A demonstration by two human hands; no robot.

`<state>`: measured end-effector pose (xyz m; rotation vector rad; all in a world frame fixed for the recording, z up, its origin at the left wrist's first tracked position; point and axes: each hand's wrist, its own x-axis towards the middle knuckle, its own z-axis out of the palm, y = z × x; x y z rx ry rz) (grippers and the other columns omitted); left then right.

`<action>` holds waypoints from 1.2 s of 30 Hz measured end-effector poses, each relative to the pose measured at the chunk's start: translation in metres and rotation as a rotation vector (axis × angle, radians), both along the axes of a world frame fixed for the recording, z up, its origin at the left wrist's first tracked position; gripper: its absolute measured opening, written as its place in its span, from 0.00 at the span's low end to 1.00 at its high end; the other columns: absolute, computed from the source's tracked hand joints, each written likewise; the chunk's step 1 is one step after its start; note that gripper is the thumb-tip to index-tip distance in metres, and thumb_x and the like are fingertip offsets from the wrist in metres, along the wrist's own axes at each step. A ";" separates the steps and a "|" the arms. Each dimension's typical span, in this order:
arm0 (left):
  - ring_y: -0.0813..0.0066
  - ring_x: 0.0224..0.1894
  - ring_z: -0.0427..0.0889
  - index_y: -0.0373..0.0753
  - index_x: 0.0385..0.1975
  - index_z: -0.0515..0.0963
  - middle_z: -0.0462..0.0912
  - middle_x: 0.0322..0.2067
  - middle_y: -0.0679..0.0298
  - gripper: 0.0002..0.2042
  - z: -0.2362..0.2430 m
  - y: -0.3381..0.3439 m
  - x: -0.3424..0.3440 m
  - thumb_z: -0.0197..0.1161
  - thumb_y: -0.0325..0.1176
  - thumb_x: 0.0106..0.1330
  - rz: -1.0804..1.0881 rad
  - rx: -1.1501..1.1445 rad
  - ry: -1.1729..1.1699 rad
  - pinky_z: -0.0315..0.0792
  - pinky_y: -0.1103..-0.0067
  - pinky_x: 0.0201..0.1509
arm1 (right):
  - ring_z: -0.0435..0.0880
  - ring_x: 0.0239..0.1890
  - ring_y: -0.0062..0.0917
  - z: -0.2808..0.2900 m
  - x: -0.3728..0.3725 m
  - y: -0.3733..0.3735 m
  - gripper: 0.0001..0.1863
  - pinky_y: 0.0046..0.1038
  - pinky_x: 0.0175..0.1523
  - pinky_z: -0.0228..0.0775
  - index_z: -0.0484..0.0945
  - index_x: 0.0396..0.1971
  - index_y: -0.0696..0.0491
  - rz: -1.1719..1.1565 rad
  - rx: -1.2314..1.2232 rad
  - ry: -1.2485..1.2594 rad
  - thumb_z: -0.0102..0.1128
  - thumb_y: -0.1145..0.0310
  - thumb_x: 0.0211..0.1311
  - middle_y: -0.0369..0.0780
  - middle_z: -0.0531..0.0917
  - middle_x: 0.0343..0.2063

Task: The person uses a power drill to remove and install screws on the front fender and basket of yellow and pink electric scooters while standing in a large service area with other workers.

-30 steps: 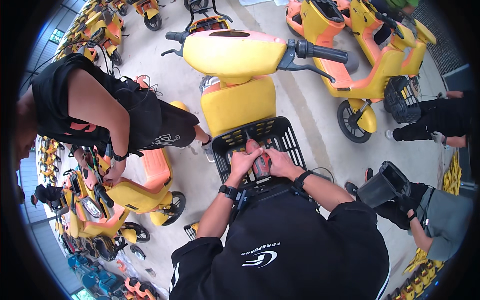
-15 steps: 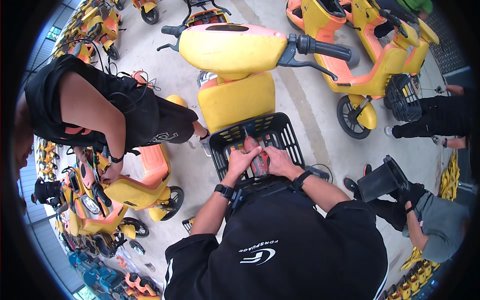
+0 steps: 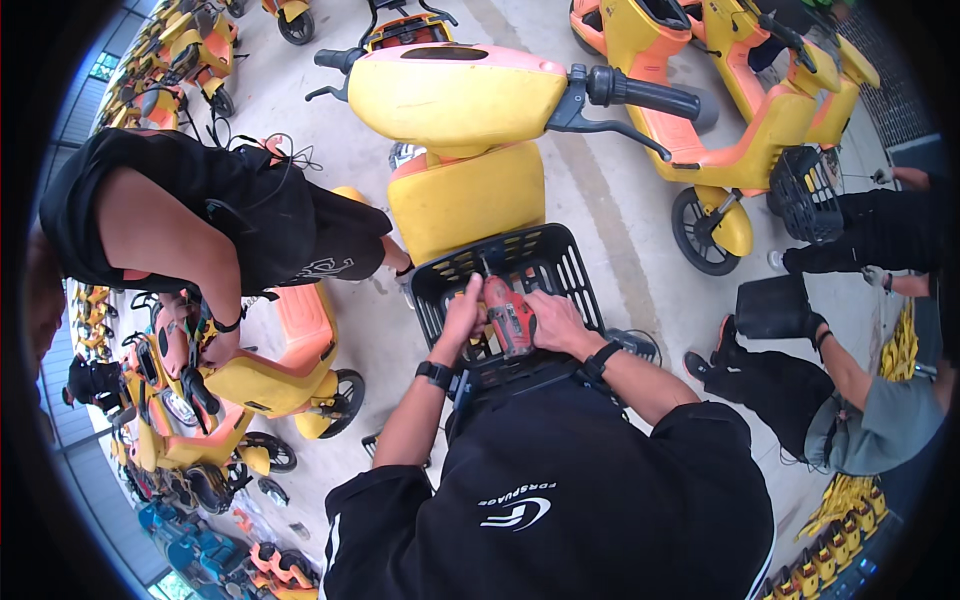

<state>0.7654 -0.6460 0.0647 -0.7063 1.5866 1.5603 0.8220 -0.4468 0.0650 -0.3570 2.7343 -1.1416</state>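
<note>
A yellow scooter stands in front of me with a black plastic basket on its front. Both my hands are inside the basket. My right hand grips a red power drill, whose tip points down and away into the basket's back wall. My left hand presses against the drill's left side, fingers curled on it. A black watch sits on each of my wrists. What the drill tip touches is hidden.
On the left, a person in black bends over an orange and yellow scooter. On the right, a crouching person holds a loose black basket. More yellow scooters stand at the top right on the concrete floor.
My hands stay together in the basket. The red drill shows more plainly between them now, and the view has shifted slightly.
</note>
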 end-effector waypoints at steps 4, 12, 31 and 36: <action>0.83 0.09 0.55 0.41 0.20 0.70 0.56 0.09 0.74 0.26 -0.020 0.009 -0.024 0.45 0.60 0.67 0.172 0.210 0.050 0.49 0.84 0.14 | 0.79 0.33 0.44 0.009 -0.001 0.005 0.18 0.40 0.36 0.71 0.74 0.40 0.56 -0.009 -0.008 0.071 0.60 0.70 0.45 0.44 0.77 0.32; 0.88 0.13 0.59 0.33 0.42 0.77 0.66 0.15 0.76 0.18 -0.028 0.005 -0.029 0.60 0.44 0.65 0.333 0.223 0.154 0.53 0.87 0.15 | 0.79 0.34 0.44 0.002 0.006 -0.006 0.22 0.40 0.37 0.72 0.74 0.41 0.52 0.029 -0.017 0.014 0.64 0.63 0.42 0.46 0.77 0.31; 0.84 0.16 0.65 0.29 0.35 0.80 0.67 0.15 0.73 0.18 -0.040 0.016 -0.041 0.60 0.43 0.65 0.169 0.030 0.300 0.64 0.84 0.22 | 0.80 0.33 0.41 0.010 0.005 -0.002 0.21 0.37 0.38 0.72 0.73 0.40 0.57 0.029 0.101 0.017 0.60 0.69 0.41 0.45 0.77 0.32; 0.87 0.14 0.64 0.33 0.31 0.80 0.71 0.16 0.73 0.16 -0.025 0.009 -0.039 0.64 0.43 0.62 0.149 -0.043 0.268 0.55 0.87 0.16 | 0.80 0.33 0.42 0.017 0.000 -0.007 0.15 0.39 0.37 0.73 0.75 0.34 0.53 0.036 0.128 -0.025 0.61 0.68 0.42 0.44 0.78 0.31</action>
